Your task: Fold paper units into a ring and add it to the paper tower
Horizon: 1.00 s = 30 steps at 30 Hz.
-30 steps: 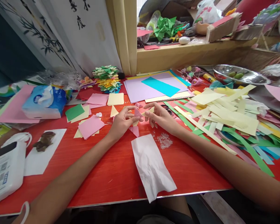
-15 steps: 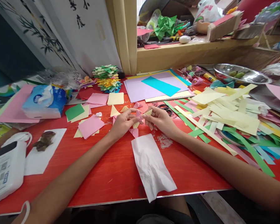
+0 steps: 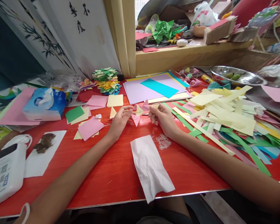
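Observation:
Both my hands meet over the middle of the red table (image 3: 112, 174). My left hand (image 3: 120, 119) has its fingers curled, pinching one end of a folded piece of pink and yellow paper triangles (image 3: 140, 110). My right hand (image 3: 162, 116) pinches the other end of the same piece, with a pink point sticking up between the fingertips. A loose pink folded triangle (image 3: 135, 119) hangs just under the piece. A crumpled white sheet (image 3: 150, 166) lies on the table in front of my hands.
Pink, yellow and green paper squares (image 3: 89, 126) lie left of my hands, a tissue pack (image 3: 45, 104) farther left. Large lilac and teal sheets (image 3: 153, 88) sit behind. Yellow and green paper strips (image 3: 226, 116) pile up on the right. A white container (image 3: 6, 172) stands at the near left edge.
Both hands moved a little away from me with the folded piece, and the pink point now sticks up higher between them. The camera tilted slightly.

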Each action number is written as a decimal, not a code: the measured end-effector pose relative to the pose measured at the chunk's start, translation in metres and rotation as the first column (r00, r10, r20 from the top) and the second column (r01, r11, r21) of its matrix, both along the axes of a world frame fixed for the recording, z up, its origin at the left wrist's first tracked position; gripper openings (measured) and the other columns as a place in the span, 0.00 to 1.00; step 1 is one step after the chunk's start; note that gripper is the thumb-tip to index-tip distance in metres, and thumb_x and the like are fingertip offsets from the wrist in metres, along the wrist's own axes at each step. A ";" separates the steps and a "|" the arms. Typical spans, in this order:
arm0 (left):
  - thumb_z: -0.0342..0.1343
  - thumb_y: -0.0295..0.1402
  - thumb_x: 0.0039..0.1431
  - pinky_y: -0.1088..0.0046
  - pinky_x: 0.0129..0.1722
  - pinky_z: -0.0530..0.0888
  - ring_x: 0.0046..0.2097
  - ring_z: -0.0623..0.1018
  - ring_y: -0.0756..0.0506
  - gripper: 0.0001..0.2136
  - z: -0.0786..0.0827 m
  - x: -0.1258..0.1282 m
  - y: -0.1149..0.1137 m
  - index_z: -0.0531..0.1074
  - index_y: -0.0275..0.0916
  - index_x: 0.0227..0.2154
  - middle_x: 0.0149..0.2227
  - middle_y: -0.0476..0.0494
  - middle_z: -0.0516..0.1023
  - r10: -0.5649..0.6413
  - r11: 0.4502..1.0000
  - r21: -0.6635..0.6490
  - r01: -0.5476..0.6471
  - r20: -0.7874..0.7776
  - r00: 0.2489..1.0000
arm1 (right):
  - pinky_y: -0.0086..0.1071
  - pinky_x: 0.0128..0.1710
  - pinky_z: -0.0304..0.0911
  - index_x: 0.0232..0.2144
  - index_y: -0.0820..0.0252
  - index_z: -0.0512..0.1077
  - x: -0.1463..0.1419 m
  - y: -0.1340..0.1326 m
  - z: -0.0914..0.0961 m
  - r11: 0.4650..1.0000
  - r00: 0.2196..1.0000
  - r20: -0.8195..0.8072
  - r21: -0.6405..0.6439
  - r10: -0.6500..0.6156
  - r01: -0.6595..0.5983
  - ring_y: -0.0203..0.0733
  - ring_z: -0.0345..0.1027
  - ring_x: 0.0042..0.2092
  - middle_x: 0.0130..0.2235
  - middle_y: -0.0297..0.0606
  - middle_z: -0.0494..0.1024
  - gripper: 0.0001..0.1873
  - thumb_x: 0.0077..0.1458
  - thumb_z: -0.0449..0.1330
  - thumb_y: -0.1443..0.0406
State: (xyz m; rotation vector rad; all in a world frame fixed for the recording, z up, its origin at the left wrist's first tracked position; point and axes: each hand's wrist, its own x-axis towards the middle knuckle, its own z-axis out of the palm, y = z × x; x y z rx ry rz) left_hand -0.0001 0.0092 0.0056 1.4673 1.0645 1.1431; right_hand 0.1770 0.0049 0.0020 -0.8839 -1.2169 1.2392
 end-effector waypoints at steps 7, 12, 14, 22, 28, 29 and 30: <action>0.57 0.38 0.51 0.74 0.37 0.69 0.32 0.76 0.50 0.17 0.000 -0.002 -0.002 0.64 0.39 0.42 0.25 0.52 0.74 -0.081 0.996 -0.048 0.077 -0.067 0.995 | 0.23 0.16 0.55 0.26 0.59 0.58 -0.002 0.000 0.001 0.996 0.999 0.003 -0.084 0.041 -0.041 0.27 0.61 0.18 0.24 0.31 0.72 0.16 0.52 0.56 0.54; 0.58 0.38 0.49 0.75 0.34 0.68 0.30 0.75 0.50 0.17 -0.001 -0.002 -0.002 0.65 0.38 0.42 0.26 0.51 0.73 -0.091 0.994 -0.072 0.086 -0.079 0.993 | 0.23 0.17 0.57 0.24 0.59 0.58 -0.002 0.000 0.000 0.995 0.998 -0.003 -0.071 0.063 -0.064 0.27 0.61 0.18 0.22 0.30 0.70 0.17 0.52 0.56 0.54; 0.58 0.38 0.49 0.76 0.32 0.67 0.29 0.73 0.51 0.17 -0.002 -0.003 -0.001 0.65 0.38 0.41 0.27 0.51 0.73 -0.098 0.992 -0.083 0.091 -0.081 0.992 | 0.23 0.17 0.56 0.24 0.59 0.58 -0.001 0.000 -0.001 0.996 0.998 -0.005 -0.062 0.069 -0.070 0.27 0.60 0.18 0.22 0.30 0.70 0.17 0.52 0.56 0.54; 0.58 0.40 0.49 0.74 0.31 0.68 0.31 0.75 0.49 0.16 0.002 -0.001 -0.002 0.66 0.37 0.38 0.26 0.50 0.73 -0.159 0.981 -0.116 0.156 -0.021 0.987 | 0.23 0.17 0.55 0.25 0.60 0.60 -0.004 -0.001 0.000 0.978 0.967 0.147 -0.060 0.208 -0.201 0.28 0.60 0.17 0.20 0.31 0.70 0.18 0.55 0.52 0.51; 0.59 0.39 0.47 0.75 0.31 0.70 0.32 0.76 0.48 0.14 0.004 0.000 -0.003 0.66 0.37 0.35 0.26 0.49 0.73 -0.138 0.982 -0.128 0.141 0.032 0.990 | 0.24 0.17 0.54 0.32 0.59 0.63 -0.005 -0.002 -0.002 0.982 0.938 0.295 0.002 0.180 -0.188 0.28 0.59 0.17 0.23 0.30 0.70 0.19 0.57 0.46 0.50; 0.59 0.39 0.48 0.75 0.32 0.70 0.32 0.76 0.48 0.14 0.004 0.000 -0.003 0.66 0.37 0.34 0.27 0.49 0.73 -0.117 0.985 -0.125 0.121 0.039 0.992 | 0.24 0.18 0.54 0.33 0.59 0.63 -0.004 -0.002 -0.003 0.990 0.944 0.303 0.025 0.128 -0.142 0.28 0.59 0.17 0.24 0.30 0.69 0.18 0.57 0.46 0.50; 0.58 0.39 0.49 0.74 0.33 0.70 0.32 0.76 0.49 0.13 0.003 0.000 -0.003 0.66 0.37 0.34 0.27 0.49 0.73 -0.095 0.988 -0.117 0.100 0.042 0.995 | 0.24 0.18 0.54 0.34 0.59 0.64 -0.004 -0.002 -0.003 0.995 0.947 0.312 0.048 0.073 -0.092 0.27 0.58 0.17 0.25 0.30 0.69 0.18 0.57 0.46 0.51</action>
